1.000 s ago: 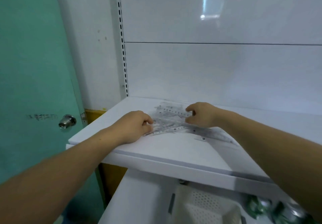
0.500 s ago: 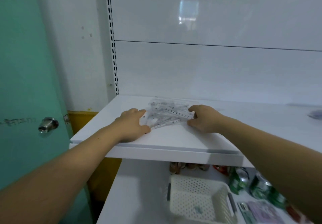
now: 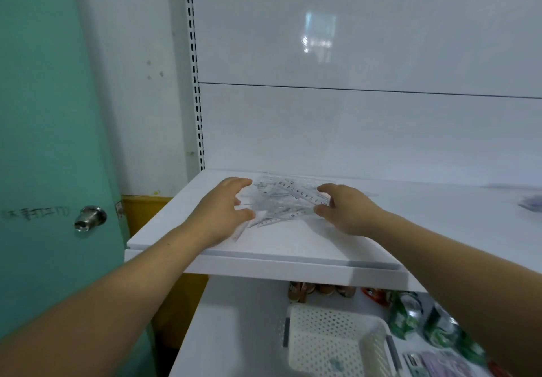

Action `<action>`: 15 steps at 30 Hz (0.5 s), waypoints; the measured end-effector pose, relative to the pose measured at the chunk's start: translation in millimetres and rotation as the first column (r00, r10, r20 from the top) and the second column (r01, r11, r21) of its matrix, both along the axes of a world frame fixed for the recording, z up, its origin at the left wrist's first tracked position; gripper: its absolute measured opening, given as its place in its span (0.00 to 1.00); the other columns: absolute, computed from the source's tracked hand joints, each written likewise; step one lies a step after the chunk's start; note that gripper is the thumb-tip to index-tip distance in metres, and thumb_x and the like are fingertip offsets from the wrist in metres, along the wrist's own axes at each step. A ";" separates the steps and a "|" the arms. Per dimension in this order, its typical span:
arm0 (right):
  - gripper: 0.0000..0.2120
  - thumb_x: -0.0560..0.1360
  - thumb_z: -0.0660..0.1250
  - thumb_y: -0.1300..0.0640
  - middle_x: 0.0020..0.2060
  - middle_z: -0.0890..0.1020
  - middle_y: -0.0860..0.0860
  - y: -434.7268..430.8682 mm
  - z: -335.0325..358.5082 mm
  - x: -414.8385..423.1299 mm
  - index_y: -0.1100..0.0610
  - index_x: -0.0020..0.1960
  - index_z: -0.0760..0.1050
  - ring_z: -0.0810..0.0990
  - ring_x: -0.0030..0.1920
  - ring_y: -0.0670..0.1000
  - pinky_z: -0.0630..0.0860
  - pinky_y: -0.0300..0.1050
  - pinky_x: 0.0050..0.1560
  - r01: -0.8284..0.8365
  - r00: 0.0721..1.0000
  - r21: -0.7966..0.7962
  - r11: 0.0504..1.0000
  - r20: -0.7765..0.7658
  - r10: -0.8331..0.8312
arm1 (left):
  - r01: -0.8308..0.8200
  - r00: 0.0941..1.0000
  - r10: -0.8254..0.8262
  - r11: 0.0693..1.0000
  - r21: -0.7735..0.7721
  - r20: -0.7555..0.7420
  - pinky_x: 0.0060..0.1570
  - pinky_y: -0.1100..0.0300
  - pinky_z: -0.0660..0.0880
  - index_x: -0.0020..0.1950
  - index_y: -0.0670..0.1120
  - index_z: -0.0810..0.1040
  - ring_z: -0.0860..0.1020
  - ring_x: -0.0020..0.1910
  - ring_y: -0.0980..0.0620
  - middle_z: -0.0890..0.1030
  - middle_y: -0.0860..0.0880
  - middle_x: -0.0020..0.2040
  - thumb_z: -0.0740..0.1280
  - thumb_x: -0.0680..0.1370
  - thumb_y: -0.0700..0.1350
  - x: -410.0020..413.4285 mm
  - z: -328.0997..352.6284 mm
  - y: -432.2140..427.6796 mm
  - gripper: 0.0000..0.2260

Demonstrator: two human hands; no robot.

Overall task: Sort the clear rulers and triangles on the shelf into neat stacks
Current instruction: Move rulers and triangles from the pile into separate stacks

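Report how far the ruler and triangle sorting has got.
Done: nothing yet; the pile of clear rulers and triangles lies jumbled on the shelf. In hand: the left hand cups its left side, and the right hand pinches its right end. Left: separating rulers from triangles and squaring each stack.

Single head-worn wide-angle view, facing forward and down onto shelf (image 3: 293,244), close, from front.

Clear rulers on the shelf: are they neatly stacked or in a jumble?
A jumble. The clear rulers lie overlapping and crossed at different angles on the shelf, between the left hand and the right hand.
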State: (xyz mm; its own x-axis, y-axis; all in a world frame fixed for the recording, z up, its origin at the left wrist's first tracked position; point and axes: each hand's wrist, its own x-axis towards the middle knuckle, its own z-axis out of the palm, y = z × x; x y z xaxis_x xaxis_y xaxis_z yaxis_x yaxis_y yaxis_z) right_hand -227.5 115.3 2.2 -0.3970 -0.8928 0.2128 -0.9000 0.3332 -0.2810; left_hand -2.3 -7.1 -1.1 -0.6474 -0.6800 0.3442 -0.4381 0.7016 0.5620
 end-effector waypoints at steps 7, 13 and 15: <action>0.19 0.78 0.60 0.53 0.54 0.74 0.55 11.9 6.9 -14.8 0.59 0.66 0.68 0.73 0.54 0.55 0.70 0.47 0.55 0.070 0.996 -0.081 0.994 -0.051 -0.075 | 0.034 0.997 -0.031 0.999 0.027 -0.074 0.46 0.64 0.66 0.75 0.53 0.59 0.71 0.38 0.61 0.71 0.54 0.61 0.66 0.78 0.44 -24.5 4.7 12.8 0.28; 0.25 0.80 0.56 0.46 0.56 0.74 0.53 69.4 5.4 -43.2 0.46 0.75 0.57 0.74 0.53 0.53 0.71 0.47 0.52 0.159 0.984 -0.107 0.982 -0.062 -0.166 | 0.108 0.993 -0.105 0.992 0.067 -0.051 0.49 0.61 0.68 0.77 0.51 0.55 0.71 0.42 0.58 0.70 0.55 0.60 0.65 0.78 0.46 -70.8 -0.6 39.7 0.30; 0.25 0.80 0.56 0.46 0.57 0.75 0.53 95.5 3.8 -58.7 0.49 0.75 0.57 0.74 0.52 0.52 0.70 0.46 0.50 0.202 0.975 -0.104 0.974 -0.071 -0.210 | 0.145 0.988 -0.141 0.987 0.073 -0.058 0.49 0.61 0.69 0.76 0.53 0.56 0.72 0.44 0.56 0.71 0.55 0.57 0.66 0.77 0.48 -88.7 0.0 58.6 0.30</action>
